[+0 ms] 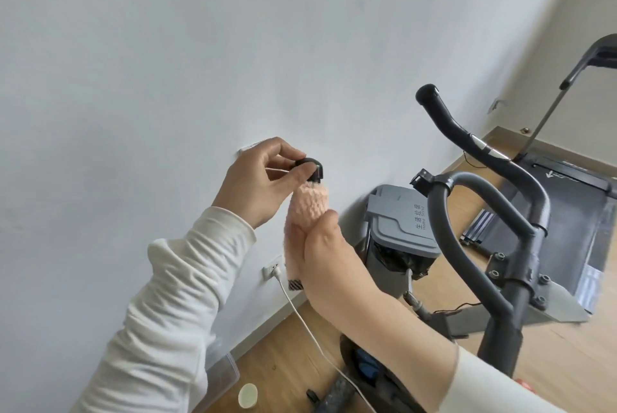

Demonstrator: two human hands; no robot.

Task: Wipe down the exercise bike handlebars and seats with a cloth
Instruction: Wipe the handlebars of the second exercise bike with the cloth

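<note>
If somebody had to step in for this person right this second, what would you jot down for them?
Left hand: fingertips pinching the black end cap of the near handlebar grip, steadying it.
Right hand: wrapped around the pink cloth, which covers that grip just below the cap.
Far handlebar grip and the curved grey bars are bare, with no cloth on them. The seat is out of view.
Done: cannot tell beyond the near grip being wiped now.
Left: probably the far grip, the bars, then the seat.
Note: a white cable trails across the floor from the wall socket.
</note>
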